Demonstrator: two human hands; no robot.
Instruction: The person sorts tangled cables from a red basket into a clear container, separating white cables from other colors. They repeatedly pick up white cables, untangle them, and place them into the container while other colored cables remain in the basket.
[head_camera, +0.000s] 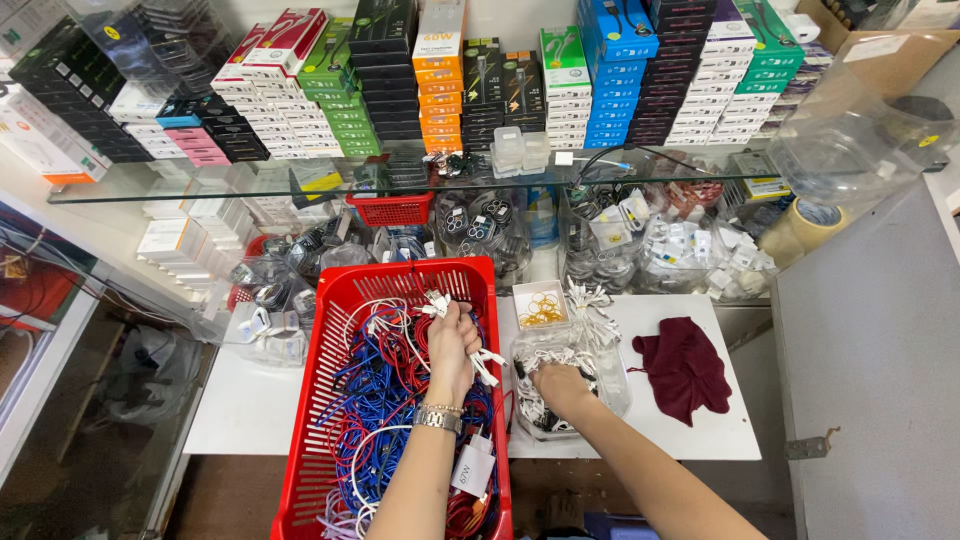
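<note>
1. White cables (440, 305), bunched, run away from the body over the red basket (330, 400).
2. Left hand (452, 345) is closed around them, nearer.
3. Right hand (560, 385) is inside the clear bag (605, 385); grip cannot be told.

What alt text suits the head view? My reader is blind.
The left hand holds white cables above a red basket of tangled cables, while the right hand reaches into a clear bag on a white table.
</note>
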